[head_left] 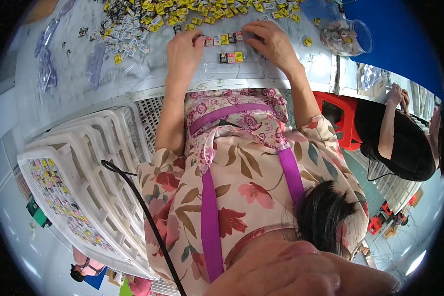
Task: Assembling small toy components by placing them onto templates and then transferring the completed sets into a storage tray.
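Pale, scuffed table runs across the upper part of the view, with a blue surface adjoining at upper right. Person's left hand: fingers curled, tips at the left end of a row of small tiles coloured pink, white, yellow and black. Right hand: fingers bent, tips at the right end of the same row. Whether either hand grips firmly, and whether the row is raised off the table, cannot be told. Directly below it, nearer the person, a shorter group of three tiles, dark, pink and yellow, sits at a clear plastic piece. Beyond the hands, a loose heap of tiles, chiefly yellow, white and black, spreads along the far side. A clear round tub holding mixed small pieces stands to the right; translucent purplish plastic pieces lie far left. Beside the person, at left, white plastic trays are stacked, the outermost bearing rows of tiles. At right, a red stool is noted near a co-worker in black.
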Demonstrator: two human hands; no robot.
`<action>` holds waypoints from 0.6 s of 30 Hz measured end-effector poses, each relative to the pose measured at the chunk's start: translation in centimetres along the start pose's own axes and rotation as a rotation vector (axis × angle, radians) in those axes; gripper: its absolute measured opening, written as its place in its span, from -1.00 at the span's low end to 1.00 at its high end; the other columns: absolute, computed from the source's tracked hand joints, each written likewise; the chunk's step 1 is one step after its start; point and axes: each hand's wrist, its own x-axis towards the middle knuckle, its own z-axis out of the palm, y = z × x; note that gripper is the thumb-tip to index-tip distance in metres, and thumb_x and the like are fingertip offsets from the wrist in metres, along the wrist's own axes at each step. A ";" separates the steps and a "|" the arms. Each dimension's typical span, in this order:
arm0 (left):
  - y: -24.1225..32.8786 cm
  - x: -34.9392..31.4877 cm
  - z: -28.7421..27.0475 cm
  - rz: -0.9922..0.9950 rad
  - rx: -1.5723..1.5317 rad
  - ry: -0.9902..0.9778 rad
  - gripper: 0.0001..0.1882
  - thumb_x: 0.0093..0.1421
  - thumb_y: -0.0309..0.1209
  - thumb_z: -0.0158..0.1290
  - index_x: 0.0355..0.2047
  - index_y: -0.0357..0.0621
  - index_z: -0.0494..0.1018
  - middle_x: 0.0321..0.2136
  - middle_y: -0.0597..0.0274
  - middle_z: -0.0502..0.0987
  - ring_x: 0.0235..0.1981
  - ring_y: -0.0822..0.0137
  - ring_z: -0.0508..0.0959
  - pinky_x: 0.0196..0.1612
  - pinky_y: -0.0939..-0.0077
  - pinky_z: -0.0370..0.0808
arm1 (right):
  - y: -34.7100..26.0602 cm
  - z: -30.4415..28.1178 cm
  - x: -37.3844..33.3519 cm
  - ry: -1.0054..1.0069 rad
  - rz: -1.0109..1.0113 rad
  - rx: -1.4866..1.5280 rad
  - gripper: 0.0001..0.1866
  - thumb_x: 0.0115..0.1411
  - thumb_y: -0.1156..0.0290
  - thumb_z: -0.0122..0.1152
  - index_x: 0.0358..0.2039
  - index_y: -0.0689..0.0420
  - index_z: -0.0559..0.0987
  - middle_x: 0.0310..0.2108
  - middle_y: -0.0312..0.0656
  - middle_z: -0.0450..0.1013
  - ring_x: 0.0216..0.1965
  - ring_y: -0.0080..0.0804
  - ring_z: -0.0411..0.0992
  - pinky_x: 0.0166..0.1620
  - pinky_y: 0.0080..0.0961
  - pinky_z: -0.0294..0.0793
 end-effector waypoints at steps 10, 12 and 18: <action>-0.2 -0.1 -1.0 -0.036 -0.052 -0.146 -0.65 0.08 -0.36 0.26 -0.14 -0.26 0.59 -0.38 -0.02 0.59 -0.36 0.03 0.60 -0.22 0.22 0.52 | 0.4 0.2 0.0 0.018 0.002 0.014 -0.65 0.10 0.42 0.36 -0.06 0.06 0.63 -0.02 -0.14 0.53 0.01 -0.08 0.46 0.02 -0.26 0.49; -0.4 -0.1 -1.0 -0.053 -0.048 -0.210 -0.61 0.03 -0.37 0.29 -0.10 -0.22 0.59 -0.41 0.04 0.59 -0.38 0.08 0.59 -0.23 0.26 0.51 | 0.3 0.1 0.0 -0.003 -0.001 -0.007 -0.63 0.07 0.39 0.38 -0.06 0.05 0.63 -0.02 -0.15 0.53 -0.01 -0.10 0.47 0.01 -0.27 0.49; -0.6 -0.1 -0.8 -0.062 -0.036 -0.223 -0.59 0.00 -0.40 0.30 -0.09 -0.20 0.59 -0.42 0.07 0.59 -0.39 0.10 0.58 -0.22 0.27 0.51 | -0.9 0.7 0.5 0.013 0.016 -0.043 -0.57 0.02 0.30 0.43 -0.04 0.02 0.64 -0.06 -0.18 0.53 -0.04 -0.14 0.47 -0.01 -0.30 0.49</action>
